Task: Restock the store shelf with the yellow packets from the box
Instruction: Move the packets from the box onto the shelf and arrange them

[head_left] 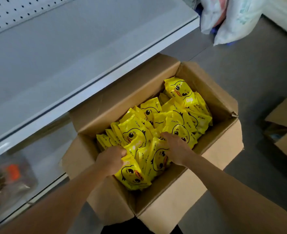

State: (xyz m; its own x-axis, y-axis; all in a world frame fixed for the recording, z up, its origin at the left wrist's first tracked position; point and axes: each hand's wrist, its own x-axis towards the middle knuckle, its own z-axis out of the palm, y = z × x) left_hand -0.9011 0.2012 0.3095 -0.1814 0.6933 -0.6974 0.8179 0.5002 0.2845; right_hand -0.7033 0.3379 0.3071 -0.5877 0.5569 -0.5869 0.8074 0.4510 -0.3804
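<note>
An open cardboard box (120, 100) stands on the floor, filled with several yellow packets (176, 122) printed with a duck face. Both of my hands are down inside the box at its near end. My left hand (111, 158) curls its fingers around the edge of a yellow packet on the left side of the pile. My right hand (174, 147) lies on top of the packets with its fingers bent down and dug in among them. The white store shelf (58, 53) runs along the left, above and beside the box, and its surface is bare.
A lower shelf at the left holds a blurred clear-wrapped item with an orange patch (12, 173). White plastic bags (227, 19) sit at the top right. Another cardboard box (284, 130) stands on the grey floor at the right.
</note>
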